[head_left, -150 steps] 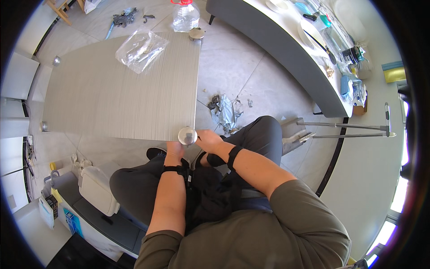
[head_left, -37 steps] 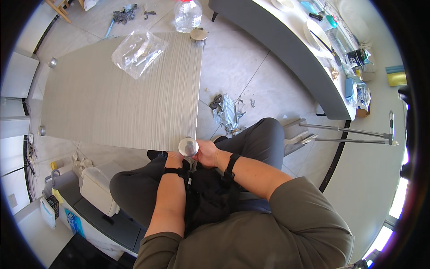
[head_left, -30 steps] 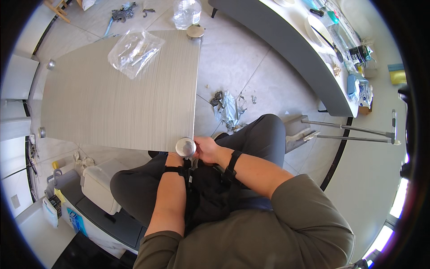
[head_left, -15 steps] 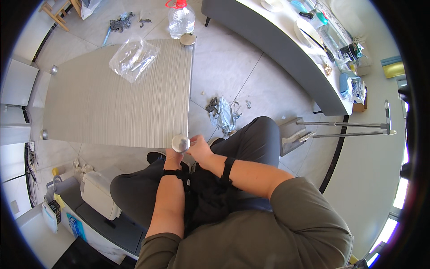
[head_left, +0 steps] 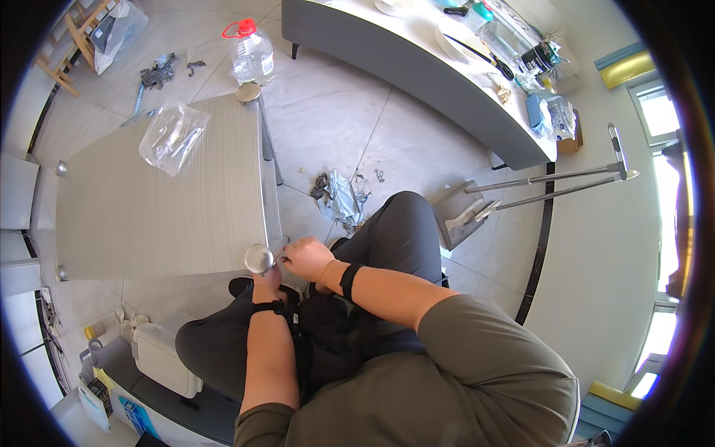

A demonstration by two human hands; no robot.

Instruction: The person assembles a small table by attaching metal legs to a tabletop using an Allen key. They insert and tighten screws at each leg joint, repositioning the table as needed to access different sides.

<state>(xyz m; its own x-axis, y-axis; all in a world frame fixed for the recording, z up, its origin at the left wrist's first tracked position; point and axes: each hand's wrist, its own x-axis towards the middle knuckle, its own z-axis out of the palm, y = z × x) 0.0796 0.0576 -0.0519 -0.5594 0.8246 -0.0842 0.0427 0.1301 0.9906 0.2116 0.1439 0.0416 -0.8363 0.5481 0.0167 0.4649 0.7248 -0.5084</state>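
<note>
Far L, a wooden stool is standing on the floor, w/ dark scraps lying to its R. Lower L, a white box is sitting nr the person's L knee. Table, pale & fine-grained, is filling most of the L side, a round metal cap showing at each corner. On its top, twd the far edge, a clear bag is lying crumpled. Just past the far R corner, a bottle w/ red lid is standing on the floor.

The near R corner's cap is sitting right by both hands. L hand is reaching in below it, mostly hidden; can't tell if it's gripping. R hand is curling its fingers just R of the cap, tips close to it; too small to tell if they're pinching anything. Black straps are circling both wrists.

Beyond R knee, torn wrap is lying on the floor; farther R, a long-handled dustpan is lying below a cluttered counter.
</note>
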